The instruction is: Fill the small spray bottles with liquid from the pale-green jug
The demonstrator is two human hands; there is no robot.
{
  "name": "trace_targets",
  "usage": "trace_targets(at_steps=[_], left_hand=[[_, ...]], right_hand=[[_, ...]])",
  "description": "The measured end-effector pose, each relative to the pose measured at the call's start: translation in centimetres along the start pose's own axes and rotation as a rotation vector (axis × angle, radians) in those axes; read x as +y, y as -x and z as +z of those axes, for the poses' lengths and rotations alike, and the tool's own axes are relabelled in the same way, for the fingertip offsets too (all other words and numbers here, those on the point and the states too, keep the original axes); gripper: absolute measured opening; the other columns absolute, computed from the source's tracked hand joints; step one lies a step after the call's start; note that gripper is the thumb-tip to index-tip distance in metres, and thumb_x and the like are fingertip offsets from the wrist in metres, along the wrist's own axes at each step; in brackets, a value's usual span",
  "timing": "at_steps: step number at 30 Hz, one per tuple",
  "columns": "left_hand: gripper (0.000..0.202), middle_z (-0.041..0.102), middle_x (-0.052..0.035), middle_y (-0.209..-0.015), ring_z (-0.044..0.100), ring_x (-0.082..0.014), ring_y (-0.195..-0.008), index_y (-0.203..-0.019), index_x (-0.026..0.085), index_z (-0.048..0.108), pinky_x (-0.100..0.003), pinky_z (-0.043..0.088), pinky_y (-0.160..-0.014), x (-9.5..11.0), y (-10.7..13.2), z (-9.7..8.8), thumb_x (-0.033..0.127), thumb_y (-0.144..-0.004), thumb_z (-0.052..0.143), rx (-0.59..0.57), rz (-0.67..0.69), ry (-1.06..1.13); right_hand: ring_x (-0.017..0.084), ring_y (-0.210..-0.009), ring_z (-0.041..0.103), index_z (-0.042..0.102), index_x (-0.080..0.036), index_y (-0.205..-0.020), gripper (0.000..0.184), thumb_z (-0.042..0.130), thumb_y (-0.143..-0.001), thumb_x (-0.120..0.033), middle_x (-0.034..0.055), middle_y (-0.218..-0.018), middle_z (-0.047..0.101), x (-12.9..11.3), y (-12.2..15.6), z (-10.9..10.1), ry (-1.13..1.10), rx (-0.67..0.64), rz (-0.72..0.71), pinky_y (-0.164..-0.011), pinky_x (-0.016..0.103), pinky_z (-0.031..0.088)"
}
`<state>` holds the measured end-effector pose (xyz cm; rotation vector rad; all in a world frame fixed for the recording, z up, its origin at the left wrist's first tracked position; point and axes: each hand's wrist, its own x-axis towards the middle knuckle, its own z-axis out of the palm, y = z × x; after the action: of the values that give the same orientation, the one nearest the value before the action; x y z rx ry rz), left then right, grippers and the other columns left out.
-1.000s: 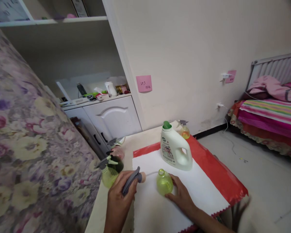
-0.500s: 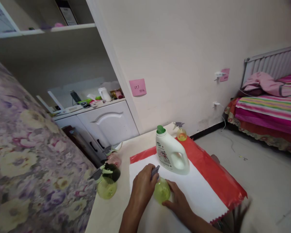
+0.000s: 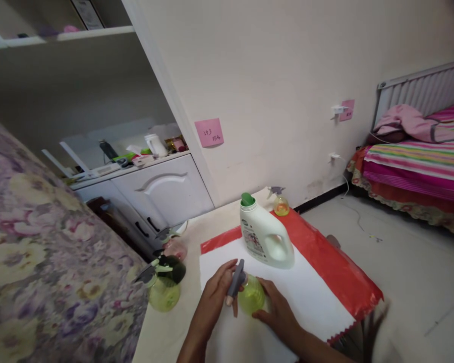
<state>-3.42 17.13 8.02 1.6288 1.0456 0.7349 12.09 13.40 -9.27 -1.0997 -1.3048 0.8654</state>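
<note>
A round spray bottle [image 3: 251,298] of clear yellow-green plastic leans toward the left over the white sheet, its grey trigger head [image 3: 235,283] turned toward me. My right hand [image 3: 279,308] curves around the bottle's right side, with the thumb low on the near face. Behind the trigger head, my left hand [image 3: 216,286] has its fingers around the neck area; the head partly hides them. Just beyond my hands stands a large pale green detergent jug [image 3: 267,239] with a green spout at its mouth.
More spray bottles stand on the table: a yellow-green one [image 3: 164,294], a dark one [image 3: 177,269] and a pink one [image 3: 175,248] at left, and an orange-yellow one [image 3: 281,205] at the far edge. A red covering [image 3: 325,257] lies under the white sheet [image 3: 314,302]. A floral curtain [image 3: 60,262] hangs at left.
The trigger head has turned, its nozzle now pointing toward me. My left hand's grip has shifted to behind the head. My right hand still holds the bottle, and the camera view has moved slightly.
</note>
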Motion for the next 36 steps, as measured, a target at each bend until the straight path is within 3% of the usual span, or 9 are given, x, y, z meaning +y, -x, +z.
trace_targets(at_steps=[3,8,14,17,20,23,25,29,36], left_hand=[[0.049,0.071,-0.0097,-0.11,0.068,-0.0248,-0.09,-0.12,0.019,0.062,-0.038,0.05,-0.086,-0.6,0.0,-0.3,0.051,-0.093,0.037,-0.023,0.001,0.086],[0.037,0.074,-0.0082,-0.102,0.067,-0.0252,-0.089,-0.117,0.02,0.066,-0.039,0.049,-0.087,-2.2,-0.4,-0.7,0.04,-0.087,0.055,-0.059,0.021,0.112],[0.036,0.071,-0.0082,-0.108,0.064,-0.0247,-0.094,-0.108,0.021,0.071,-0.033,0.049,-0.083,-4.2,-2.0,-0.3,0.028,-0.072,0.071,-0.027,0.128,-0.056],[0.032,0.071,-0.0076,-0.107,0.064,-0.0252,-0.095,-0.105,0.021,0.072,-0.035,0.049,-0.086,-4.6,-2.4,0.1,0.03,-0.074,0.068,0.018,0.144,-0.1],[0.031,0.073,-0.0069,-0.103,0.064,-0.0254,-0.093,-0.104,0.021,0.071,-0.036,0.05,-0.085,-5.1,-2.4,0.3,0.03,-0.075,0.064,0.052,0.138,-0.093],[0.031,0.073,-0.0063,-0.102,0.064,-0.0246,-0.09,-0.102,0.021,0.07,-0.035,0.05,-0.083,-5.4,-2.3,0.6,0.027,-0.073,0.063,0.082,0.144,-0.072],[0.029,0.073,-0.0055,-0.102,0.064,-0.0234,-0.088,-0.102,0.021,0.069,-0.035,0.05,-0.083,-5.6,-2.2,0.8,0.023,-0.074,0.061,0.1,0.155,-0.074],[0.026,0.072,-0.006,-0.102,0.064,-0.0238,-0.091,-0.1,0.02,0.068,-0.035,0.05,-0.083,-5.2,-1.8,0.6,0.019,-0.075,0.06,0.143,0.176,-0.046],[0.036,0.073,-0.0078,-0.106,0.063,-0.0298,-0.105,-0.106,0.02,0.069,-0.036,0.049,-0.091,-1.8,0.9,0.1,0.025,-0.071,0.072,0.199,0.202,0.193]], right_hand=[[0.028,-0.12,0.053,0.048,-0.029,-0.13,0.07,0.07,-0.065,-0.016,0.0045,-0.127,0.058,0.1,0.1,0.1,-0.007,0.007,-0.003,-0.104,0.043,0.04],[0.027,-0.12,0.053,0.048,-0.03,-0.129,0.069,0.069,-0.065,-0.015,0.003,-0.126,0.059,-0.2,0.0,0.1,-0.013,0.014,0.01,-0.104,0.041,0.041],[0.027,-0.122,0.052,0.047,-0.03,-0.131,0.07,0.071,-0.066,-0.016,0.0031,-0.129,0.058,-0.2,0.0,-0.1,-0.025,-0.011,-0.003,-0.104,0.04,0.041],[0.027,-0.122,0.052,0.047,-0.029,-0.13,0.07,0.071,-0.066,-0.016,0.0039,-0.129,0.058,-0.2,0.0,-0.1,-0.02,-0.01,0.014,-0.105,0.04,0.04],[0.028,-0.121,0.052,0.046,-0.028,-0.13,0.077,0.076,-0.059,-0.015,0.0052,-0.128,0.058,-0.3,-0.3,0.2,0.009,-0.009,0.066,-0.104,0.041,0.041],[0.031,-0.121,0.051,0.042,-0.026,-0.133,0.097,0.082,-0.046,-0.012,0.0072,-0.129,0.055,-0.4,-0.8,0.8,0.069,0.013,0.144,-0.102,0.043,0.042],[0.032,-0.118,0.053,0.042,-0.026,-0.132,0.098,0.082,-0.044,-0.011,0.0078,-0.129,0.055,-0.7,-1.2,1.2,0.093,0.022,0.168,-0.098,0.044,0.045],[0.029,-0.105,0.059,0.05,-0.026,-0.121,0.073,0.074,-0.054,-0.012,0.0047,-0.115,0.061,-2.6,-1.8,1.3,0.046,-0.019,0.085,-0.089,0.04,0.05],[0.029,-0.119,0.049,0.044,-0.023,-0.128,0.079,0.076,-0.056,-0.015,0.0075,-0.122,0.052,-8.6,-0.4,-0.5,0.027,-0.064,0.004,-0.105,0.044,0.038]])
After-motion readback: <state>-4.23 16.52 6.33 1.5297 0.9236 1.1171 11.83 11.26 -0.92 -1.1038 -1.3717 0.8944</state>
